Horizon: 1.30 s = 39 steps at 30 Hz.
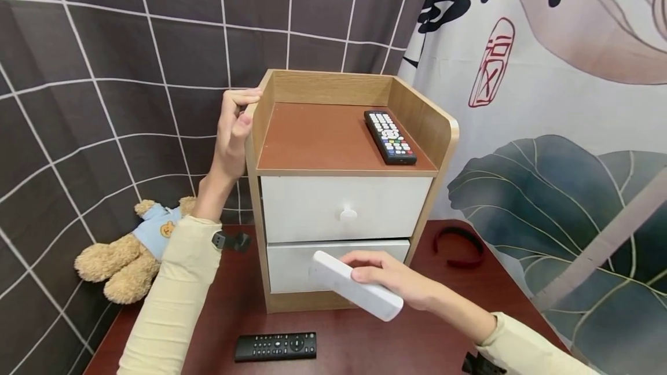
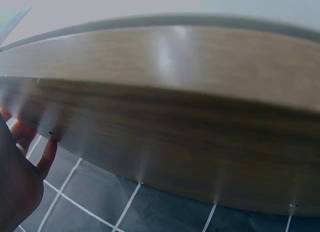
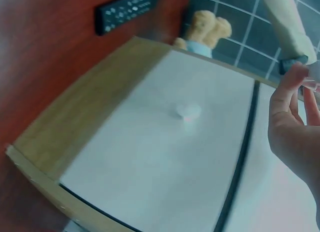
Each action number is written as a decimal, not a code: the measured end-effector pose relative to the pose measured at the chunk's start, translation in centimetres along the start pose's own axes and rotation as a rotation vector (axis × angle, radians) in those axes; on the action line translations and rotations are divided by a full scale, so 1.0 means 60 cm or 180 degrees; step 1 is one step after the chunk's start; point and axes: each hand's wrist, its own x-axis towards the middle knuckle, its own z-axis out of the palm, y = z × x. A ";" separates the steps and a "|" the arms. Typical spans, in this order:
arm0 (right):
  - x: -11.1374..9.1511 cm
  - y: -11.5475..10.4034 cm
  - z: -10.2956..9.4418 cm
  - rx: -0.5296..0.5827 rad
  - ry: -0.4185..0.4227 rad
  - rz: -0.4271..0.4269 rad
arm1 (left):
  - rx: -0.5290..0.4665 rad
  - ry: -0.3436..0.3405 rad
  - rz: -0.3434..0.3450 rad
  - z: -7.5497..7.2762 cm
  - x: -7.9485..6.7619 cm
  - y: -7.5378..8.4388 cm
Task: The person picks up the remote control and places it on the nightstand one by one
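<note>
A small wooden cabinet [image 1: 318, 143] with two white drawers stands on the table. My left hand [image 1: 229, 138] touches its left side panel near the top; the left wrist view shows the fingers against the panel's outer face. In front of the lower drawer [image 1: 289, 268], my right hand [image 1: 391, 276] pinches a slim white bar with rounded corners [image 1: 359, 287], shaped like a remote control. Its exact kind cannot be told. The bar is tilted and clear of the table. The lower drawer's knob [image 3: 188, 111] appears in the right wrist view.
A black remote [image 1: 389, 138] lies on the cabinet's top shelf, at the right. Another black remote [image 1: 275, 346] is on the red-brown table [image 1: 229, 300] in front. A teddy bear [image 1: 146, 242] leans at the left, and a dark curved band [image 1: 458, 247] lies at the right.
</note>
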 end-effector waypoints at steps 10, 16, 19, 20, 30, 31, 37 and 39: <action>0.001 -0.088 -0.039 -0.0077 0.0019 -0.0135 | -0.0013 0.0063 0.0025 0.006 0.008 0.003; 0.003 -0.151 -0.063 -0.0001 -0.0066 -0.0264 | -0.0059 0.0101 -0.0033 0.010 0.004 0.004; 0.013 -0.194 -0.068 -0.0141 0.0094 -0.0257 | -0.0080 0.0128 -0.0011 0.008 0.003 0.004; 0.017 -0.211 -0.070 -0.0215 0.0190 -0.0244 | -0.0080 0.0139 0.0002 0.008 0.004 0.003; 0.126 -0.339 -0.094 -0.0798 0.1320 -0.0133 | -0.0097 0.0139 0.0014 0.005 0.006 -0.002; 0.139 -0.344 -0.097 -0.0990 0.1410 -0.0096 | -0.0097 0.0140 0.0008 0.005 0.006 -0.003; 0.199 -0.349 -0.103 -0.3144 0.1824 0.0267 | -0.0113 0.0095 -0.0057 0.003 0.005 -0.003; 0.210 -0.346 -0.100 -0.3770 0.1848 0.0499 | -0.0114 0.0090 -0.0073 0.001 0.002 -0.002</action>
